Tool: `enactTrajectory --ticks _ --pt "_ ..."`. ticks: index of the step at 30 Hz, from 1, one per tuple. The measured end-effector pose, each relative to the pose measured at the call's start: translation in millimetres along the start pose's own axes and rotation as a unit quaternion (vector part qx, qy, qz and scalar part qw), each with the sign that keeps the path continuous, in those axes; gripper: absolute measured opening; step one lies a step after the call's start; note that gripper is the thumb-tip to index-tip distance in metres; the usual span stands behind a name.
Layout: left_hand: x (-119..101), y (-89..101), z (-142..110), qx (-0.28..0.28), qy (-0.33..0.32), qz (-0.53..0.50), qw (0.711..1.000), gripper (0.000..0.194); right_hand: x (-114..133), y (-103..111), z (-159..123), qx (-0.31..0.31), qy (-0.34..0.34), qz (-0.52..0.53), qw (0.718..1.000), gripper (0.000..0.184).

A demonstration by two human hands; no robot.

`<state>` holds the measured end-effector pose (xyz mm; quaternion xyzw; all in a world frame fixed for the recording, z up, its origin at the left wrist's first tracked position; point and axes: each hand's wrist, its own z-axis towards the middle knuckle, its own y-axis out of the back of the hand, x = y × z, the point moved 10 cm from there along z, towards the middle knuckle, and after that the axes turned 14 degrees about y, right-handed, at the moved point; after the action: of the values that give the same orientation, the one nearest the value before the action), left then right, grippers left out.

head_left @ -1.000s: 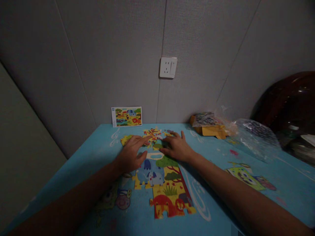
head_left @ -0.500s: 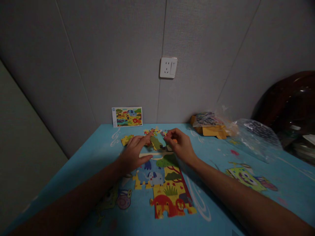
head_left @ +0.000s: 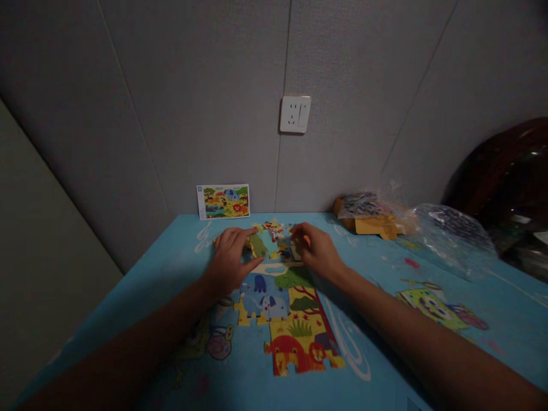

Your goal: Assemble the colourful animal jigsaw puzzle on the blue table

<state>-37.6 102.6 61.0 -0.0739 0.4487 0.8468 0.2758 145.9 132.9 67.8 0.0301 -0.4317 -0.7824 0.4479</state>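
Observation:
A partly joined jigsaw puzzle with elephants, a tree and red lions lies flat on the blue tablecloth before me. Beyond its far edge, my left hand has thumb and forefinger around a green puzzle piece. Curled over the loose pieces on the right is my right hand. A patch of orange shows by its fingers, but what they grip is hidden. A pale puzzle piece sits beside those fingers. Several loose puzzle pieces lie between and behind the hands.
A picture card of the animal scene leans on the wall at the back left. At the back right are an orange-brown package and a clear plastic bag. A socket is on the wall.
My left hand has drawn the green piece leftward, away from my right hand. More loose pieces show between the hands. My right hand stays nearly in place.

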Motion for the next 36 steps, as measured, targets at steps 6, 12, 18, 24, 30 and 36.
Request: enactTrajectory --ticks 6,12,18,24,30,36 --pt "50.7 -4.5 6.4 0.022 0.21 0.116 0.971 0.054 -55.1 1.6 -9.8 0.113 -0.118 -0.184 0.969 0.034" --pt "70.8 -17.0 2.0 0.069 0.28 0.152 0.945 0.056 -61.9 -13.0 -16.4 0.171 -0.139 -0.198 0.955 0.044" --pt "76.1 -22.3 1.7 0.065 0.271 0.128 0.952 0.057 -63.9 -10.0 -16.5 0.136 -0.122 -0.201 0.962 0.041" --pt "78.4 -23.4 1.0 0.05 0.255 0.121 0.958 0.054 -62.9 -3.9 -13.5 0.085 -0.108 -0.188 0.973 0.045" --pt "55.7 -21.2 6.0 0.074 0.195 0.069 0.976 0.07 -13.0 5.6 2.0 0.021 0.036 -0.096 0.995 0.043" --pt "-9.6 -9.8 -3.5 0.078 -0.06 -0.069 0.993 0.063 64.1 -0.8 -2.0 0.041 0.254 -0.007 0.966 0.051"
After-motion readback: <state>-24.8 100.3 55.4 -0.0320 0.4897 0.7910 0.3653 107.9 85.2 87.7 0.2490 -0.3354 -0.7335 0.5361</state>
